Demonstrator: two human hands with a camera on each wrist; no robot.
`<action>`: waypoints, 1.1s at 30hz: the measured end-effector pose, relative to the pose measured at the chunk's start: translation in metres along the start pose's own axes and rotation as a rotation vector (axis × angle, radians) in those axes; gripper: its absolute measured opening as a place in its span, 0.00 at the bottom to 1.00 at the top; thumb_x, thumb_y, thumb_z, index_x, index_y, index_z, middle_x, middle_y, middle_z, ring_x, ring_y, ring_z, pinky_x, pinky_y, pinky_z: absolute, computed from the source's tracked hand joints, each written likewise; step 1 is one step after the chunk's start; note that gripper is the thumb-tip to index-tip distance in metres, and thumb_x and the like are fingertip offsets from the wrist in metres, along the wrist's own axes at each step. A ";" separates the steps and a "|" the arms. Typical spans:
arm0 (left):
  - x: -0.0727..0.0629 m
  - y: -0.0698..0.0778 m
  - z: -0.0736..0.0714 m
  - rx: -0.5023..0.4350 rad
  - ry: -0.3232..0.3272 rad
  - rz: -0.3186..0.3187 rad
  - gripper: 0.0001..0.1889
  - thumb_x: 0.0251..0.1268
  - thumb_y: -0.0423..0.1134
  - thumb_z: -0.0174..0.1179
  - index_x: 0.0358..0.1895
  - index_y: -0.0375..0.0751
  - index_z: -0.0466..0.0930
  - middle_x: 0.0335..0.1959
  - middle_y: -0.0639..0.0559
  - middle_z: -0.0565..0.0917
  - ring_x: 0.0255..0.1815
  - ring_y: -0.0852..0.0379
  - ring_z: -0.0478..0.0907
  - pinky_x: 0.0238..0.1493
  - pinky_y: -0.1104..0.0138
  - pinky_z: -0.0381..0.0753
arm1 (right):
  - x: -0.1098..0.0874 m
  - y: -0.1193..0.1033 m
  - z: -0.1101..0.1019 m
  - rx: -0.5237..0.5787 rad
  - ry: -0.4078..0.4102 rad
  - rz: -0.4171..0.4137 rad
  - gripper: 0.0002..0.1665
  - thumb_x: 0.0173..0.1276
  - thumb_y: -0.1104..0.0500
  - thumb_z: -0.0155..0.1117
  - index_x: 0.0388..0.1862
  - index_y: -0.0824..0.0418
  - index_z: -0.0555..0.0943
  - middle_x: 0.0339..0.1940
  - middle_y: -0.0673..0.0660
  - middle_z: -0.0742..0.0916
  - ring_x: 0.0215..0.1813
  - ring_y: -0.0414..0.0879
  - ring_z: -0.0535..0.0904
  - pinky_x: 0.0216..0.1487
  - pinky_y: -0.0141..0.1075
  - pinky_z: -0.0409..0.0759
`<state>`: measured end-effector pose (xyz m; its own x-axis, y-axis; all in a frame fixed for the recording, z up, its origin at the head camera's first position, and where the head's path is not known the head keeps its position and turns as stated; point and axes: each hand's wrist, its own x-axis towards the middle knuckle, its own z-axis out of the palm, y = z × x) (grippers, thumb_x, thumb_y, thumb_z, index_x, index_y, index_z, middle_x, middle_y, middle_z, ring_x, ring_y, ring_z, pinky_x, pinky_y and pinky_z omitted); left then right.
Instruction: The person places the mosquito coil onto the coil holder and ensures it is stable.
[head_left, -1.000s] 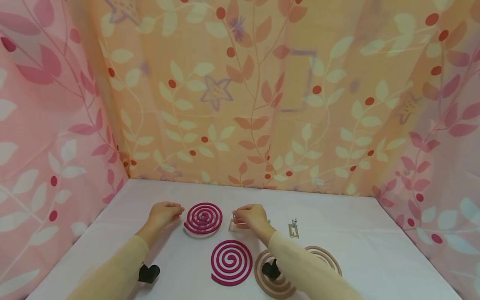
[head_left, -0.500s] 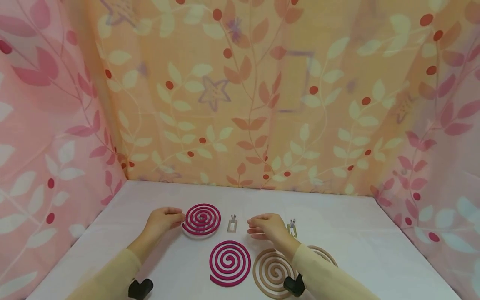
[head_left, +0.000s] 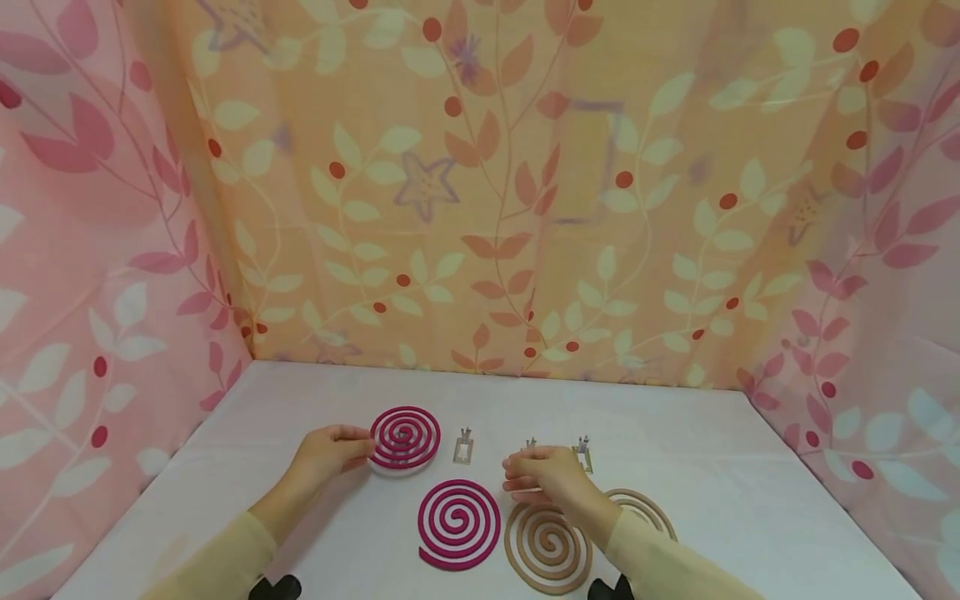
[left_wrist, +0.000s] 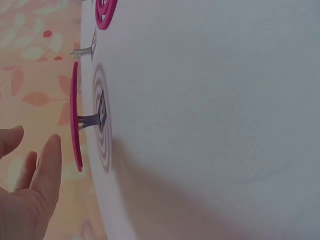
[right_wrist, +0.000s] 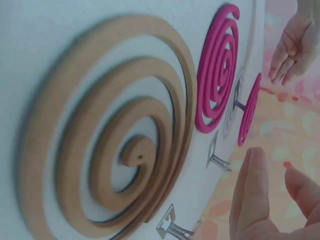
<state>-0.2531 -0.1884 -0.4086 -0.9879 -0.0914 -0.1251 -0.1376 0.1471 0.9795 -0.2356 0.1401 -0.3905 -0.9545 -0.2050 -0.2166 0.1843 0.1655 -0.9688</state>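
Observation:
A pink mosquito coil is raised level on a small metal stand, above the white table. My left hand hovers at its left side; the left wrist view shows the fingers apart from the coil, thumb spread. My right hand hangs over the far edge of a brown coil, palm facing left, holding nothing. In the right wrist view its fingers are fairly straight. A second pink coil lies flat on the table between the forearms.
A bare metal stand is right of the raised coil. Two more stands are partly behind my right hand. Another brown coil is half hidden under the right sleeve. Patterned cloth walls enclose the table.
My right hand has moved right and nearer to me, away from the bare metal stand, which now shows fully. My left hand has shifted slightly nearer to me beside the raised coil.

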 end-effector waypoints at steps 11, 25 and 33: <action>-0.013 -0.005 0.002 -0.035 -0.056 -0.042 0.16 0.63 0.31 0.64 0.49 0.21 0.79 0.33 0.53 0.87 0.34 0.63 0.85 0.43 0.68 0.89 | -0.013 0.011 -0.001 0.039 -0.065 0.038 0.20 0.68 0.61 0.64 0.52 0.76 0.79 0.36 0.57 0.90 0.35 0.43 0.88 0.40 0.36 0.90; -0.023 -0.007 0.009 -0.135 -0.234 -0.057 0.17 0.66 0.31 0.62 0.51 0.19 0.77 0.35 0.52 0.88 0.36 0.62 0.86 0.46 0.67 0.88 | -0.021 0.029 -0.006 0.072 -0.124 0.062 0.21 0.66 0.61 0.66 0.50 0.77 0.80 0.31 0.56 0.90 0.33 0.42 0.88 0.38 0.33 0.89; -0.027 -0.015 0.016 -0.147 -0.219 -0.138 0.13 0.66 0.32 0.62 0.48 0.23 0.79 0.34 0.51 0.88 0.37 0.59 0.86 0.47 0.65 0.88 | -0.024 0.035 -0.006 0.092 -0.140 0.080 0.22 0.67 0.61 0.66 0.53 0.76 0.78 0.34 0.56 0.90 0.35 0.42 0.88 0.38 0.33 0.89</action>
<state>-0.2251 -0.1721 -0.4223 -0.9546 0.1164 -0.2742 -0.2758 0.0024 0.9612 -0.2080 0.1561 -0.4185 -0.8953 -0.3280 -0.3014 0.2846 0.0993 -0.9535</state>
